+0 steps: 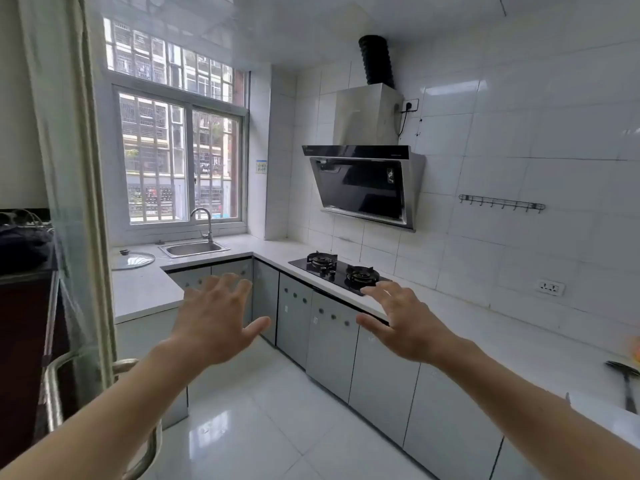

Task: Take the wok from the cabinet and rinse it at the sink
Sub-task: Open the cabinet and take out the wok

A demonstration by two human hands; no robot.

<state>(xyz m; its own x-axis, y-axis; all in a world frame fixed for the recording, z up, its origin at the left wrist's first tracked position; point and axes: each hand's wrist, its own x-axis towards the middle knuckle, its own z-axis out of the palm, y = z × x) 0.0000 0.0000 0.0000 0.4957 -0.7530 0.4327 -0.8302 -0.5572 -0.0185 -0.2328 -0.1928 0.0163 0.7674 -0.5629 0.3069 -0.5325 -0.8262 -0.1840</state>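
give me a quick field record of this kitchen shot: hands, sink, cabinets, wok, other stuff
left hand: open, fingers spread, holding nothing
right hand: open, fingers spread, holding nothing
sink: under the window, no water seen running
cabinets: doors all closed
wok: not in view
lid: glass, flat on the counter left of the sink
stove: two burners, nothing on them

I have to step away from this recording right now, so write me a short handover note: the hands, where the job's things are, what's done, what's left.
Left hand and right hand: both open, fingers spread, held out in the air, holding nothing.
Wok: not in view. The lower cabinets under the counter are all shut.
Sink: under the window, looks empty, faucet behind it. A glass lid lies on the counter to its left.
Done: nothing yet.
Left: open a cabinet, find the wok, carry it to the sink, rinse it.
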